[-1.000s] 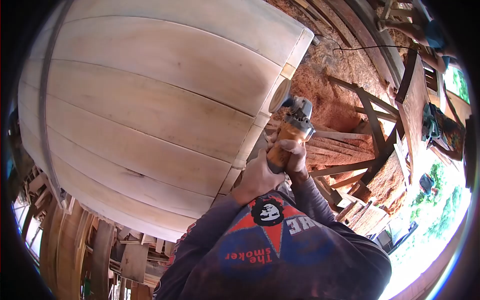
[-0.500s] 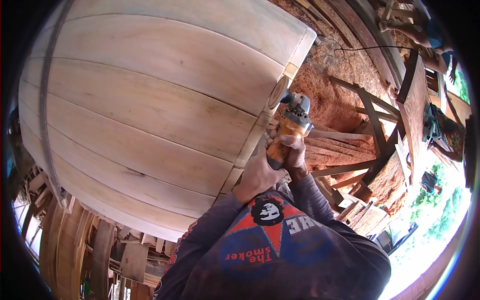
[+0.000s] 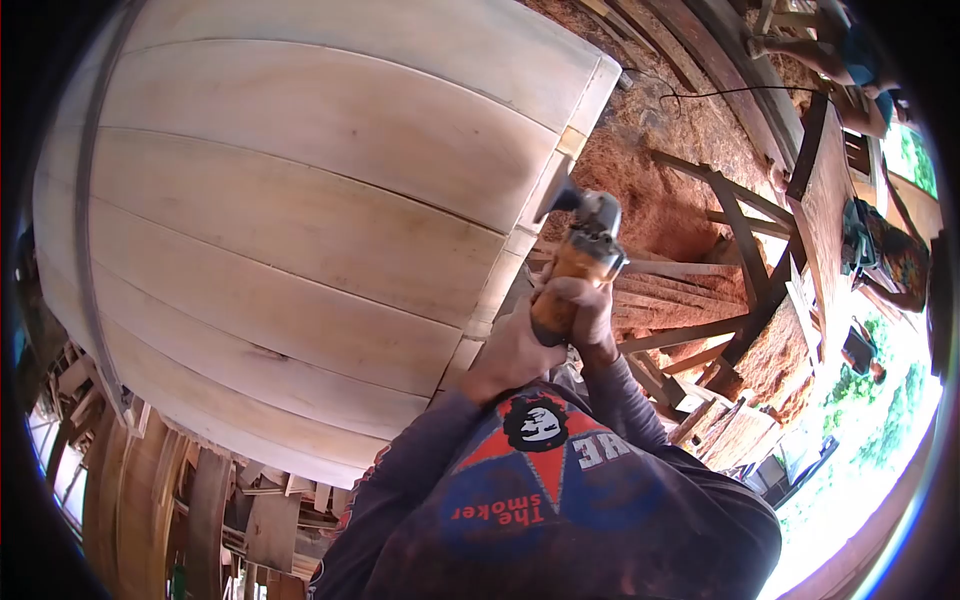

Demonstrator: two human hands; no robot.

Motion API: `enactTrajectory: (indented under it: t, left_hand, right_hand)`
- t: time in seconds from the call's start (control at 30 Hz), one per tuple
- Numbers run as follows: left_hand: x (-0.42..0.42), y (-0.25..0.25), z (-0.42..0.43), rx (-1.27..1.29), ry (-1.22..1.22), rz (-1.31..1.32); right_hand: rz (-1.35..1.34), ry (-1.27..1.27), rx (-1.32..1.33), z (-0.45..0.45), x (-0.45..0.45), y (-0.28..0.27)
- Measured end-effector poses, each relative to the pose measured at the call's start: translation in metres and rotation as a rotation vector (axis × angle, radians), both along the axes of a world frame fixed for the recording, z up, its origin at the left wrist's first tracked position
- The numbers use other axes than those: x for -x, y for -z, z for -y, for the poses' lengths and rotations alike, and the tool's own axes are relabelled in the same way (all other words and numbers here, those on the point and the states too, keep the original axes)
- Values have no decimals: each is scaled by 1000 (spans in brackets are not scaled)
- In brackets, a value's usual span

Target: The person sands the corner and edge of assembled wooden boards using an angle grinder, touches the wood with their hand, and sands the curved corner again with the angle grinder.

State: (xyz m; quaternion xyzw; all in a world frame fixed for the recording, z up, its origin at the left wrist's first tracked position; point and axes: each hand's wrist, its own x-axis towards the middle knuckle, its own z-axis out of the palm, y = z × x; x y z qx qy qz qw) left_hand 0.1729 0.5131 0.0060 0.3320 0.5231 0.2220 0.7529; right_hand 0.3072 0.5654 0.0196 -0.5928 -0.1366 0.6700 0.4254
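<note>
An orange and grey angle grinder (image 3: 583,255) is held between both hands in front of my chest. My left hand (image 3: 517,345) wraps around its rear body from the left. Closed on the right side of the same body is my right hand (image 3: 590,308), with the thumb across the top. The grinder's disc (image 3: 553,193) is tilted edge-on, at the right border strip of a large pale planked wooden panel (image 3: 330,190). Whether the disc touches the wood cannot be made out. The grinder head is slightly blurred.
Sawdust (image 3: 660,205) covers the ground beyond the panel, with a dark wooden trestle frame (image 3: 740,225) on the right. A black cord (image 3: 735,92) runs along the top right. Planks (image 3: 200,500) stand at lower left. Other people (image 3: 850,65) are at the right edge.
The grinder's disc has turned from showing its round face to nearly edge-on, and the head has tilted. Both hands keep their hold. The whole view has shifted slightly.
</note>
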Motion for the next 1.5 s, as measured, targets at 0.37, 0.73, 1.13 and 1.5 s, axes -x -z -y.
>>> enactTrajectory:
  t: [0.37, 0.73, 1.13, 1.5]
  left_hand:
    - [-11, -9, -17, -75, 77, -270]
    - [-2, 24, 5, -85, -143, 173]
    - [-10, -13, 17, -23, 155, -432]
    - [-5, -12, 21, -30, 68, -348]
  right_hand:
    - [-230, 92, 106, -1, -18, 33]
    - [376, -289, -58, -17, 12, -16]
    - [-429, 67, 84, 35, -17, 46]
    - [-368, -32, 119, 34, -12, 40]
